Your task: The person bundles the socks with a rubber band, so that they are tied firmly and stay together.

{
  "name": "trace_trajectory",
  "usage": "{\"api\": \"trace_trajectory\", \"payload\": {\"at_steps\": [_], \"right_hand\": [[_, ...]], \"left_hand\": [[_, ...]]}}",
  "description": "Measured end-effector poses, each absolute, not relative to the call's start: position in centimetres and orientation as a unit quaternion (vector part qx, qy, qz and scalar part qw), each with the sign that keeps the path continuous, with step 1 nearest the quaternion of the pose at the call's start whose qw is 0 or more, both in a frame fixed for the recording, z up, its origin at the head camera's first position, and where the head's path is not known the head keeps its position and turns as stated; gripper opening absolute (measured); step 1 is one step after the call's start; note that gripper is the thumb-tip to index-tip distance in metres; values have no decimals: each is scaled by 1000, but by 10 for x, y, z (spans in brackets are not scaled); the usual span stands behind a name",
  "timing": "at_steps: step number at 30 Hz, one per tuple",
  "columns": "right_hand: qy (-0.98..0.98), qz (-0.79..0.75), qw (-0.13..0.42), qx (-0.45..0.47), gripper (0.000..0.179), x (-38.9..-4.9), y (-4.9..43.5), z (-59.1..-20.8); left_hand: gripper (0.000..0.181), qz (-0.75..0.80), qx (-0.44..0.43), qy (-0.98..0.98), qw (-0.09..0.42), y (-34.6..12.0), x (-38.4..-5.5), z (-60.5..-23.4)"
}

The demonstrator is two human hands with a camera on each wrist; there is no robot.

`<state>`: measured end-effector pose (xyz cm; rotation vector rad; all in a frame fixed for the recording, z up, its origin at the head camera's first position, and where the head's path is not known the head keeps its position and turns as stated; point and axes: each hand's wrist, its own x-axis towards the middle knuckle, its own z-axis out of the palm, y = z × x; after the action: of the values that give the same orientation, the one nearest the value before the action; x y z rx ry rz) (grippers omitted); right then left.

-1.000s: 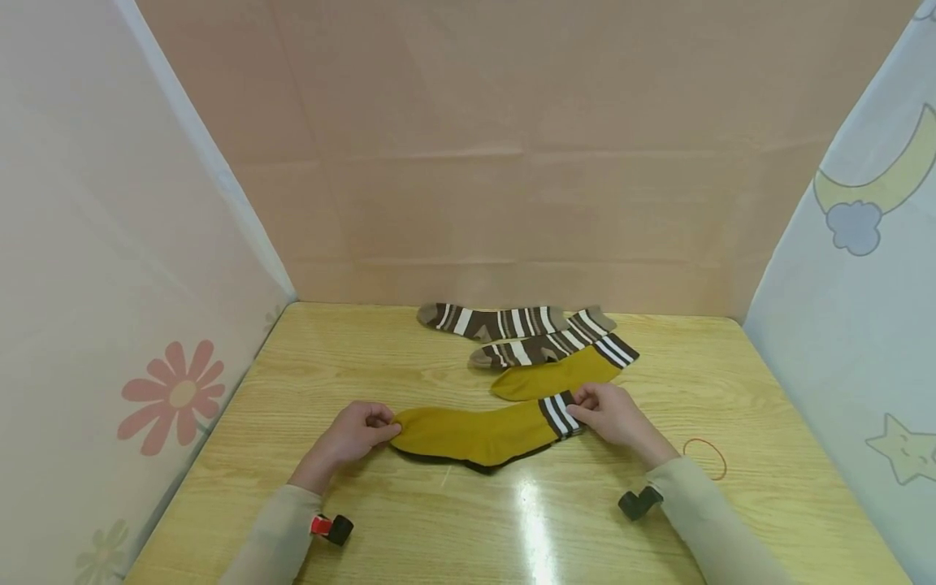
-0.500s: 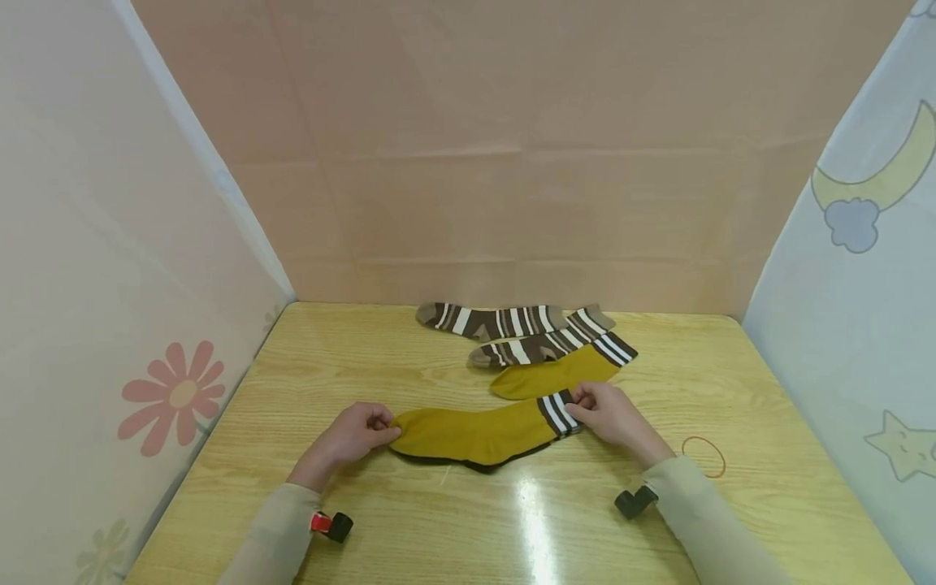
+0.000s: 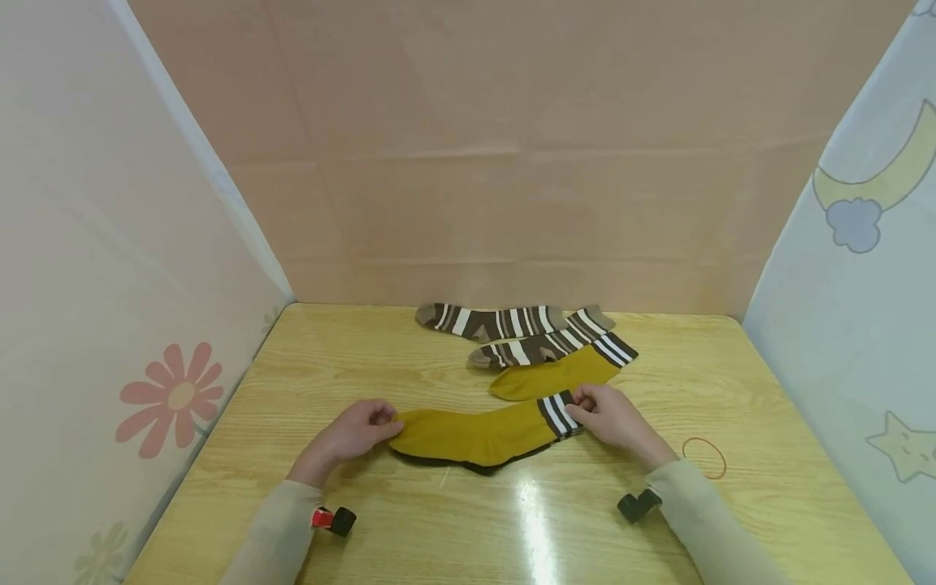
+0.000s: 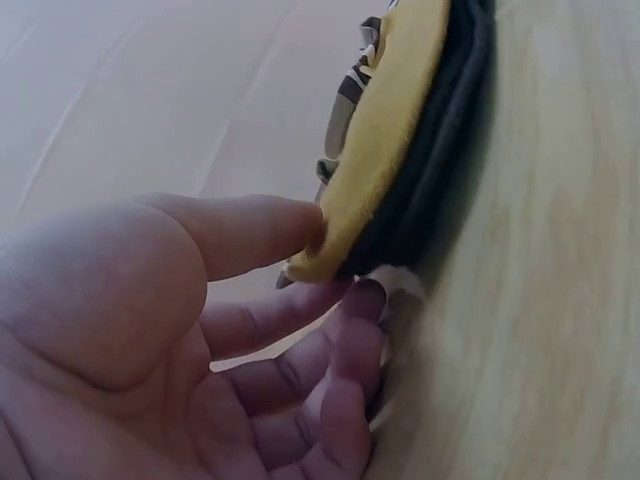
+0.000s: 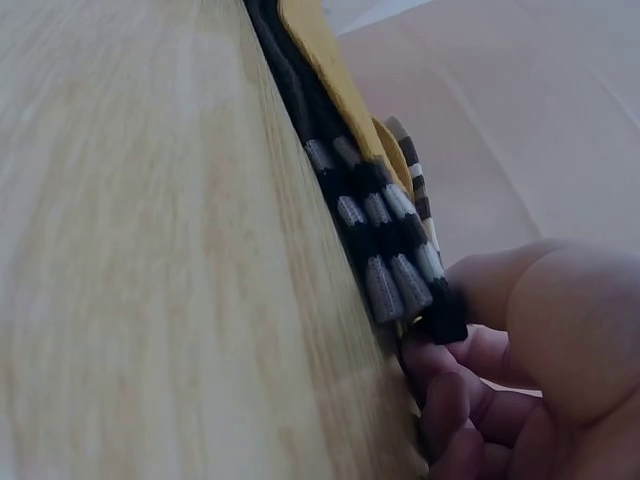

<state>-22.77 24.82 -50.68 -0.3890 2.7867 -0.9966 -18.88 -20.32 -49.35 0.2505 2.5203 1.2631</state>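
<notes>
A mustard-yellow sock [image 3: 468, 435] with a dark, white-striped cuff lies lengthwise across the table, over dark sock layers [image 4: 440, 140] whose lower edge peeks out. At its toe, my left hand [image 3: 361, 429] pinches the yellow sock, thumb on top and fingers under. My right hand [image 3: 607, 414] pinches the cuff at the other end. In the right wrist view, stacked striped cuffs [image 5: 375, 225] show beneath the yellow one. Just behind lies a second yellow sock [image 3: 556, 375], partly under a brown striped sock [image 3: 544, 349].
Another brown striped sock [image 3: 490, 322] lies along the table's back edge. A thin red rubber band [image 3: 724, 465] lies to the right of my right forearm. The wooden table [image 3: 439, 536] is bounded by a pinkish back sheet [image 3: 512, 203] and printed side sheets.
</notes>
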Motion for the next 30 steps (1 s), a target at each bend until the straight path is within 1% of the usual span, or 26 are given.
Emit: {"api": "trace_trajectory", "payload": {"at_steps": [3,7,10,13,20,30], "right_hand": [[933,-328,78,-127,17,-228,248,-506],[932,-329,74,-135,19,-228,248,-504],[931,-329,75,-141,19,-227,250,-502],[932,-325,74,-143,19,-227,252,-501],[931,-329,61,-145,20,-231,262,-494],[942,-312,6,-124,21,-253,292,-483]], "left_hand": [[18,440,67,884,144,-198,-191,-491],[16,424,44,897,116,-189,-194,-486],[14,411,41,906,90,-179,-198,-482],[12,410,48,908,76,-169,-202,-480],[10,410,65,906,76,-146,-206,-477],[9,383,130,912,71,-108,-215,-474]]}}
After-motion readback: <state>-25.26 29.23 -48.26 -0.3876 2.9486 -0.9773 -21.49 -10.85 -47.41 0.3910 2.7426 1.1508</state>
